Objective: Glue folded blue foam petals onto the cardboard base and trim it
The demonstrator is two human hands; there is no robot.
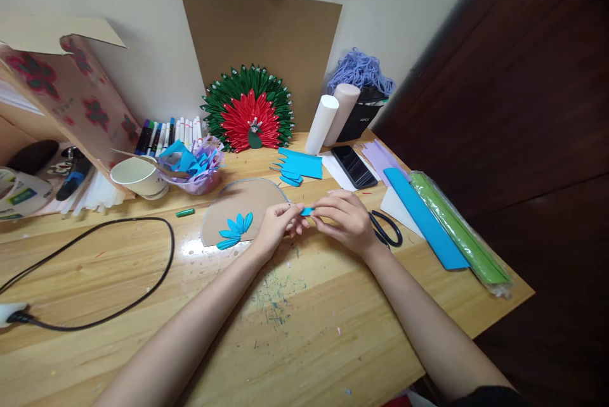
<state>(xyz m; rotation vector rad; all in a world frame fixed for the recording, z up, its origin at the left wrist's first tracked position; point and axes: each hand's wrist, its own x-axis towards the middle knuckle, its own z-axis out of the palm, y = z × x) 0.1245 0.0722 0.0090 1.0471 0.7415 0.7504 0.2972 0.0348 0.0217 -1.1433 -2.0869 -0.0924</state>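
Observation:
Between my two hands is a small piece of blue paper (307, 211), pinched at both ends. My left hand (281, 224) grips its left end with thumb and fingers, and my right hand (346, 220) has the other end. Just left of them lies a rounded cardboard piece (254, 194) with blue paper petals (236, 229) fanned near its lower edge. Cut blue paper (301, 163) and a few loose blue strips rest behind my hands. Black-handled scissors (387, 229) lie beside my right hand, their blades hidden.
A red and green peacock craft (251, 112) leans on a cardboard sheet (257, 33). Left are a paper cup (139, 179), a bowl of scraps (195, 182) and a black cable (172, 248). Right are a phone (353, 167), a blue paper roll (423, 220) and a green wrapped roll (459, 229).

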